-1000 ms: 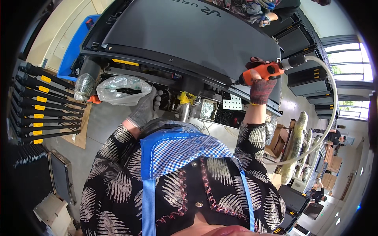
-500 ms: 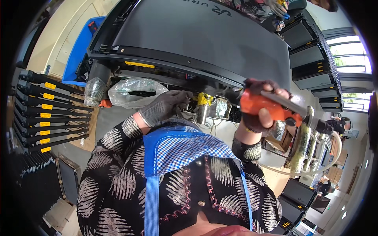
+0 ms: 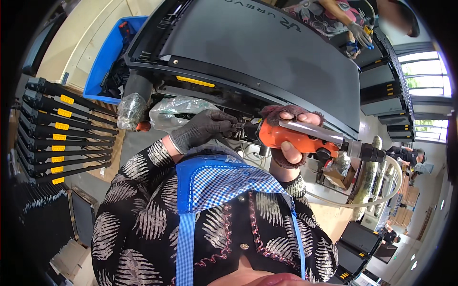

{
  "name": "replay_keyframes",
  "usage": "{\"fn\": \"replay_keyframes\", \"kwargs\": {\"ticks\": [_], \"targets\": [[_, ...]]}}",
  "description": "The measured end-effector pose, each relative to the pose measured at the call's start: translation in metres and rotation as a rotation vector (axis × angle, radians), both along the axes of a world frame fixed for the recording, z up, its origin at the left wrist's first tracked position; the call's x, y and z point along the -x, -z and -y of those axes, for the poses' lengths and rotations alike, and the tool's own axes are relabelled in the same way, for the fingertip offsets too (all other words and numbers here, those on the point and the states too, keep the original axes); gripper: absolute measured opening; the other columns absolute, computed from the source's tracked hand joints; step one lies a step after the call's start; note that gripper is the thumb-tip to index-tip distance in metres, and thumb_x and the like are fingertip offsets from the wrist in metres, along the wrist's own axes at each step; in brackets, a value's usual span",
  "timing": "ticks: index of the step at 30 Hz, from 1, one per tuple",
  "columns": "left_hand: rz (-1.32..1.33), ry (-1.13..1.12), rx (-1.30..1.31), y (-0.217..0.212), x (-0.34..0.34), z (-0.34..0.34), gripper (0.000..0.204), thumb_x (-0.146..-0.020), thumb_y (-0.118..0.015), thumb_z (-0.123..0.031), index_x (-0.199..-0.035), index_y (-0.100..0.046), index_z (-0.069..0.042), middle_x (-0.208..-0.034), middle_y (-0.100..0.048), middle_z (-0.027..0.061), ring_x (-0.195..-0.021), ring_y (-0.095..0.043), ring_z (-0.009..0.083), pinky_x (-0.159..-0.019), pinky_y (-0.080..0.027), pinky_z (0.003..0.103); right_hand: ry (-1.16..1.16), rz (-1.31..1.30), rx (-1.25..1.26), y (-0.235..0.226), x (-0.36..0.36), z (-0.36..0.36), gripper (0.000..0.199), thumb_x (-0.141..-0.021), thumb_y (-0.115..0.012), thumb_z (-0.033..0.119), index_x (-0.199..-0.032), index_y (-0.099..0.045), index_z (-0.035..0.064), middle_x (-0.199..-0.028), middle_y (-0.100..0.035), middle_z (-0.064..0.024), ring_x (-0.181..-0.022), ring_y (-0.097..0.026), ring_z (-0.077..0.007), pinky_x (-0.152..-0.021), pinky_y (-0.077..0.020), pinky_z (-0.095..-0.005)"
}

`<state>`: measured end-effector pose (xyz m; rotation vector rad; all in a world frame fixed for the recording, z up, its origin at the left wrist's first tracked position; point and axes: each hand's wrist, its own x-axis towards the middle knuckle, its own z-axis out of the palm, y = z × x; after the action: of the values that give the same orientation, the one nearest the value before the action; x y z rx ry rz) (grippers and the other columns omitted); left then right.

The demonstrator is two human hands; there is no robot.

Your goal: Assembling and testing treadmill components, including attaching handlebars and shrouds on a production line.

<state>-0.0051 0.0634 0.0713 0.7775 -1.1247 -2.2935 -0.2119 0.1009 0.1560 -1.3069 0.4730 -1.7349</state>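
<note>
A treadmill deck [image 3: 257,52] fills the bench in a workshop.

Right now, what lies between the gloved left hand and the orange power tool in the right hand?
In the head view, only the tool's dark front tip lies there: the left hand pinches at it, just ahead of the orange power tool held by the right hand.

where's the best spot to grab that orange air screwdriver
Grip the orange air screwdriver around its orange body, coming from the side nearest the person. The body lies roughly level, its tip to the left at the left hand and its hose fitting to the right, so the middle is free; the right hand wraps it there.
</note>
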Motion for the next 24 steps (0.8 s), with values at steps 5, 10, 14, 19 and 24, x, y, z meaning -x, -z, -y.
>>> {"fn": "replay_keyframes", "kwargs": {"ticks": [5,10,14,19,24], "targets": [[-0.129,-0.036,-0.255,0.015,-0.033,0.004,0.037,-0.092,-0.058,-0.032,-0.114,-0.055,-0.003,-0.09,-0.059,-0.0002,-0.073,-0.053,0.0051,-0.063,-0.043,0.017,-0.12,-0.008,0.053,0.004,-0.037,0.025,0.051,-0.068,-0.071,0.011,-0.112,-0.046,0.01,-0.106,-0.058,-0.0158,-0.091,-0.059,-0.0289,-0.086,-0.0458,-0.053],[-0.273,-0.264,-0.29,0.014,-0.053,0.017,0.036,-0.093,-0.054,-0.034,-0.114,-0.055,-0.004,-0.093,-0.06,0.0007,-0.076,-0.056,0.0067,-0.059,-0.046,0.017,-0.126,-0.158,0.124,0.011,-0.07,0.06,0.051,-0.069,-0.071,0.01,-0.113,-0.045,0.0088,-0.108,-0.058,-0.0166,-0.094,-0.059,-0.029,-0.088,-0.0456,-0.0515],[-0.39,-0.574,-0.331,0.004,-0.067,0.047,0.037,-0.095,-0.051,-0.032,-0.114,-0.054,-0.001,-0.097,-0.061,0.0033,-0.08,-0.059,0.0092,-0.06,-0.046,0.017,-0.075,-0.197,0.091,0.014,-0.109,0.096,0.052,-0.069,-0.071,0.008,-0.114,-0.045,0.0077,-0.109,-0.057,-0.0169,-0.096,-0.058,-0.0283,-0.091,-0.0459,-0.0487],[-0.528,-0.755,-0.384,0.001,-0.089,0.079,0.036,-0.095,-0.05,-0.035,-0.113,-0.055,-0.004,-0.098,-0.062,0.006,-0.088,-0.063,0.0155,-0.062,-0.049,0.021,-0.058,-0.24,0.185,0.029,-0.136,0.15,0.052,-0.068,-0.072,0.007,-0.113,-0.046,0.0054,-0.111,-0.058,-0.0174,-0.099,-0.059,-0.028,-0.091,-0.0469,-0.0428],[-0.321,-0.675,-0.189,0.028,-0.096,0.086,0.037,-0.091,-0.056,-0.035,-0.113,-0.055,-0.005,-0.107,-0.061,0.0104,-0.088,-0.064,0.0218,-0.064,-0.053,0.028,-0.09,-0.372,0.062,0.011,-0.156,0.172,0.047,-0.068,-0.073,0.005,-0.109,-0.05,0.0026,-0.107,-0.062,-0.0163,-0.097,-0.062,-0.0254,-0.086,-0.0495,-0.0383]]}}
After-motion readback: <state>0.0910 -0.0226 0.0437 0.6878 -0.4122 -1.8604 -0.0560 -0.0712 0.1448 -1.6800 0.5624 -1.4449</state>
